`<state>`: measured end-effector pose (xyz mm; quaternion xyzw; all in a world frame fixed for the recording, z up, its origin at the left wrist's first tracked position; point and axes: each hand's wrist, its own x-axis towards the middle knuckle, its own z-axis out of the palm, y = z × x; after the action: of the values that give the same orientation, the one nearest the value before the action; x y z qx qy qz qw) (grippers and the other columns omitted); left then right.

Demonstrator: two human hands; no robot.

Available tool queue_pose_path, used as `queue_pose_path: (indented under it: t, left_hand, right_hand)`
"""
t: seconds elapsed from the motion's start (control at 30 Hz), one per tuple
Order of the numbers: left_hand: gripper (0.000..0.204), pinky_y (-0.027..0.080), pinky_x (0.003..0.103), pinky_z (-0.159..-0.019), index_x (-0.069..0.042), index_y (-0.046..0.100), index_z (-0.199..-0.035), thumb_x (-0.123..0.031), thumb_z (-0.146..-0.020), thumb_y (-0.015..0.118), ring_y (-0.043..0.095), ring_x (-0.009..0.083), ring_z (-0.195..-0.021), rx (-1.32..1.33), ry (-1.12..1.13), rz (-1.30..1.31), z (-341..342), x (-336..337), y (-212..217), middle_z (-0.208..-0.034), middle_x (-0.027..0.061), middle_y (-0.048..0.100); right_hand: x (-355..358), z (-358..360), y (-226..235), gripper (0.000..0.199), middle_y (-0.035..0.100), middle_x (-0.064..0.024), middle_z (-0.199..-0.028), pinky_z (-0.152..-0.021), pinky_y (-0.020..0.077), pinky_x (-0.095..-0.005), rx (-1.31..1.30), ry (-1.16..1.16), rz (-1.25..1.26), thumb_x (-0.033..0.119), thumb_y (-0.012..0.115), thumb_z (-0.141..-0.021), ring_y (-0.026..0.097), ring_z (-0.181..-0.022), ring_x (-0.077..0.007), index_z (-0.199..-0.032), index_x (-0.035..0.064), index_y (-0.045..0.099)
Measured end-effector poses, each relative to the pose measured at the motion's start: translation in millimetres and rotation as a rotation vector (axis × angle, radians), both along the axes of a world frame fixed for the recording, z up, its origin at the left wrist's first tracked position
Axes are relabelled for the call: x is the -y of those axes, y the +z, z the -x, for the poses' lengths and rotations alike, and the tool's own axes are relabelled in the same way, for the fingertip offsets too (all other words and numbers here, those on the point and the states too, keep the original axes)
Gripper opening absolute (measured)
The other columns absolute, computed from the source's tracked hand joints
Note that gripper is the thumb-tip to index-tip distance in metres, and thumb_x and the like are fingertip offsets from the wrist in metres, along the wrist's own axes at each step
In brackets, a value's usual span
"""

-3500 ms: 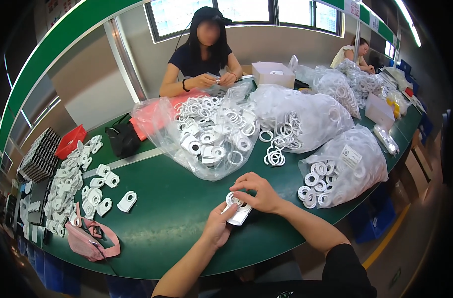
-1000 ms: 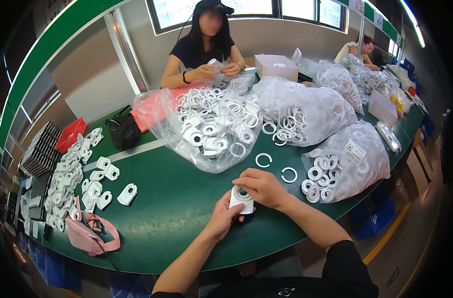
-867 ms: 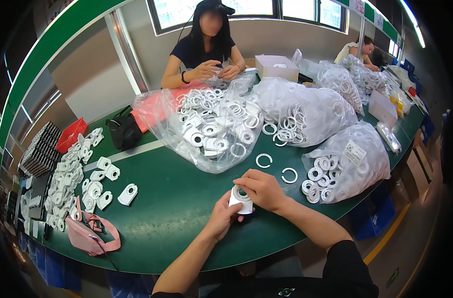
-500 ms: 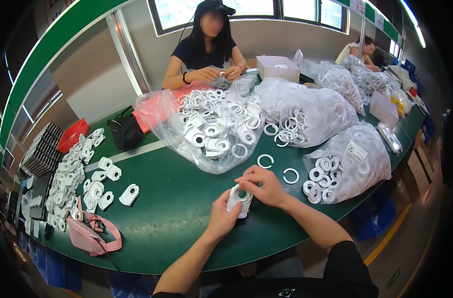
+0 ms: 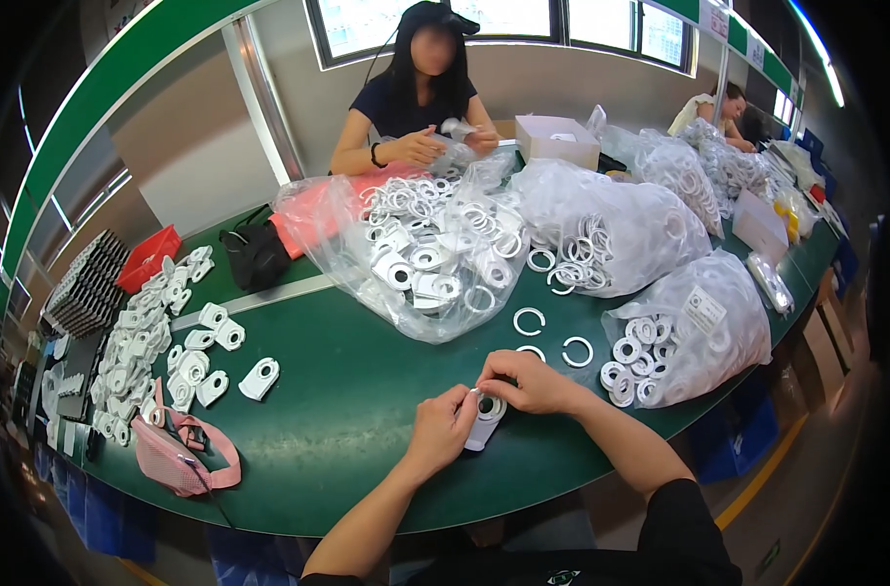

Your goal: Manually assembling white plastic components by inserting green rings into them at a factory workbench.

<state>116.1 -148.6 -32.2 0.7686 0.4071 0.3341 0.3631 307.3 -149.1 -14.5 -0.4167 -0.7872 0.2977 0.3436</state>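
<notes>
White plastic holder [image 5: 483, 423], likely light and rigid, is being pinched at its edges by left hand [image 5: 442, 431]; right hand [image 5: 525, 381] is pressing a ring [image 5: 488, 405] in, fingertips together.

The white housing [image 5: 484, 422] on the green table [image 5: 367, 391] looks like smooth, matt plastic. Beyond it, the clear bag [image 5: 415, 264] is glossy, crinkled film (its white rings look plastic too). Left of it, the pink pouch [image 5: 176, 459] looks like cloth.
</notes>
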Motion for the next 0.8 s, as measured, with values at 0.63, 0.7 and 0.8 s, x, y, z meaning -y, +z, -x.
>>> queue_pose_path:
  t: [0.63, 0.7, 0.8]
  left_hand:
    - [0.031, 0.043, 0.029, -0.059, -0.002, 0.054, -0.085, -0.026, -0.097, 0.04, 0.056, 0.0112, -0.075, 0.433, -0.09, 0.252, 1.7, -8.2, -12.9, -0.074, 0.0041, 0.054]
    - [0.029, 0.041, 0.032, -0.055, -0.001, 0.055, -0.083, -0.024, -0.096, 0.043, 0.056, 0.0139, -0.069, 0.372, -0.082, 0.147, -0.5, -7.8, -7.9, -0.068, 0.0072, 0.055]
    - [0.027, 0.04, 0.027, -0.058, 0.0, 0.057, -0.081, -0.019, -0.095, 0.043, 0.048, 0.0088, -0.064, 0.098, 0.01, 0.118, 0.8, -3.9, 2.0, -0.068, 0.0046, 0.054]
  right_hand:
    - [0.8, 16.2, -3.8, 0.017, 0.064, -0.0056, -0.083, -0.069, 0.0454, -0.0245, -0.332, -0.037, 0.108, 0.011, 0.055, -0.089, 0.059, -0.077, -0.0112, -0.098, 0.0009, 0.065]
    - [-0.5, 11.6, -5.1, 0.016, 0.064, -0.0064, -0.08, -0.068, 0.0459, -0.0256, -0.295, -0.034, 0.081, 0.011, 0.055, -0.089, 0.059, -0.075, -0.0126, -0.096, 0.0007, 0.065]
    - [2.3, 10.1, -4.4, 0.016, 0.064, -0.0074, -0.079, -0.067, 0.0465, -0.0267, -0.203, -0.05, 0.066, 0.012, 0.056, -0.088, 0.06, -0.073, -0.0139, -0.094, 0.0003, 0.064]
